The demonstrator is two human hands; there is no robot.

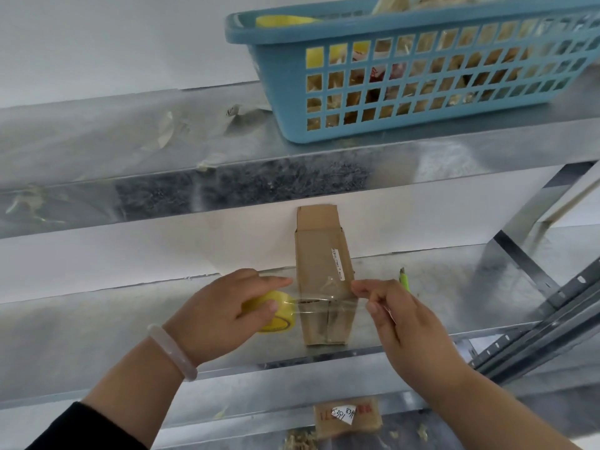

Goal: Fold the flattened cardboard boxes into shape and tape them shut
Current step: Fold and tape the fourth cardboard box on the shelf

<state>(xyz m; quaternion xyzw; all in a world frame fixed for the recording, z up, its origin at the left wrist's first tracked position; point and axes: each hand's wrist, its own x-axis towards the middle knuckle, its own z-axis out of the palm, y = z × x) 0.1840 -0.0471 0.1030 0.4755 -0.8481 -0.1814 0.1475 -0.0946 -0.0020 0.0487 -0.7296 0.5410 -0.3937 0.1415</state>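
The black sleeve [87, 430] and a pale bracelet [172, 350] mark the left forearm at the lower left. The left hand [224, 315] grips the yellow tape roll [281, 323] with the thumb on the near side and the fingers curled over the top; the index finger extends toward the box. The roll sits just left of the cardboard box [321, 261], close to the surface of the middle shelf [97, 336]. A strip of clear tape [319, 303] runs from the roll across the near part of the box, pulled taut between the two hands. The box lies lengthwise on the middle shelf, folded into a narrow rectangular shape, with its far flap open and raised against the white wall; a small white label is on its upper face. On the lower shelf, below the box, a second cardboard piece [363, 420] carries red print and a handwritten white label. The right hand [402, 323] pinches the free end of the tape between thumb and fingers, just right of the box. A green pen-like item [404, 280] lies on the shelf behind the right hand. A blue perforated basket [422, 125] holding mixed contents stands on the upper shelf [130, 134], above and to the right. Grey slotted frame members [552, 326] run along the right edge.
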